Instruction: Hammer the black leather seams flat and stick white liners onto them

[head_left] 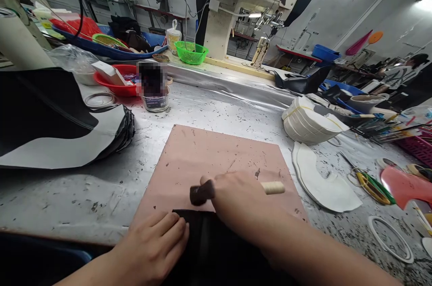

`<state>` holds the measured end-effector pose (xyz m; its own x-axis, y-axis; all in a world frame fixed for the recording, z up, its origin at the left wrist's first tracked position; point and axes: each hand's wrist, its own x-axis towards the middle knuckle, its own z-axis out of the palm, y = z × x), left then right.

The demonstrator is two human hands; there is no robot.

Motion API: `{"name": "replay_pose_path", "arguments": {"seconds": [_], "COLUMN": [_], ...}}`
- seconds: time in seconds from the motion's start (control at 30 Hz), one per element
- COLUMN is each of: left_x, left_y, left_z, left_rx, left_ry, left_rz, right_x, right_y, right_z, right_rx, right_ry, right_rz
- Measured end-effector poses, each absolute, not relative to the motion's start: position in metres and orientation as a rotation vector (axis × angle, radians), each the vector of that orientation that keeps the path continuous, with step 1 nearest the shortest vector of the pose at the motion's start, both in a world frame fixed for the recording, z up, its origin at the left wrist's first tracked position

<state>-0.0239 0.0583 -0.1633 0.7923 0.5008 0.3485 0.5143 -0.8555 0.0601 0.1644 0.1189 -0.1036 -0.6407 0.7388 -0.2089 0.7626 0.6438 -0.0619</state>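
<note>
My right hand [236, 191] is closed round the handle of a hammer [201, 192]. Its dark head faces left, and the pale handle end sticks out to the right of my fist. Below the hammer lies a black sheet of material [216, 250], its far edge over a pinkish board [222, 151]. My left hand [158, 241] grips that sheet's left edge near the far corner, fingers curled and together; its thumb is hidden. A small gap seems to separate hammer head and sheet. My right forearm covers part of the sheet.
Left stands a stack of black and white cut pieces [77, 142]. Behind are a jar [155, 102], a red bowl [124, 90], a green basket [191, 54] and a sewing machine [219, 20]. White pieces [324, 182] and scissors [371, 182] lie right; a person [410, 74] is beyond.
</note>
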Motion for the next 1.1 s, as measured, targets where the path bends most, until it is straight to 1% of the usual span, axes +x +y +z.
{"name": "replay_pose_path", "arguments": {"seconds": [0.17, 0.27, 0.43, 0.5, 0.6, 0.7, 0.77, 0.9, 1.03, 1.1], "left_x": [-0.021, -0.019, -0.013, -0.011, -0.009, -0.007, -0.006, -0.005, -0.006, -0.008], "left_y": [0.054, 0.049, 0.041, 0.038, 0.033, 0.029, 0.027, 0.028, 0.032, 0.033], "left_z": [-0.166, -0.164, -0.161, -0.165, -0.172, -0.176, -0.173, -0.162, -0.158, -0.159], "left_rx": [-2.857, -2.806, -2.775, -2.747, -2.698, -2.682, -2.675, -2.7, -2.777, -2.855], "left_ry": [-0.819, -0.838, -0.837, -0.842, -0.831, -0.844, -0.839, -0.839, -0.865, -0.874], "left_rz": [-0.591, -0.497, -0.416, -0.433, -0.448, -0.366, -0.303, -0.245, -0.284, -0.354], "right_x": [0.164, 0.162, 0.156, 0.155, 0.151, 0.145, 0.142, 0.149, 0.182, 0.202], "right_y": [0.12, 0.119, 0.12, 0.12, 0.119, 0.116, 0.116, 0.117, 0.111, 0.107], "right_z": [-0.104, -0.104, -0.106, -0.108, -0.111, -0.113, -0.112, -0.106, -0.106, -0.11], "right_rx": [1.19, 1.323, 1.263, 1.297, 1.214, 1.25, 1.283, 1.207, 1.464, 1.454], "right_ry": [2.694, 2.656, 2.715, 2.726, 2.743, 2.765, 2.778, 2.755, 2.748, 2.688], "right_rz": [-0.287, -0.273, -0.281, -0.271, -0.286, -0.271, -0.298, -0.344, -0.369, -0.432]}}
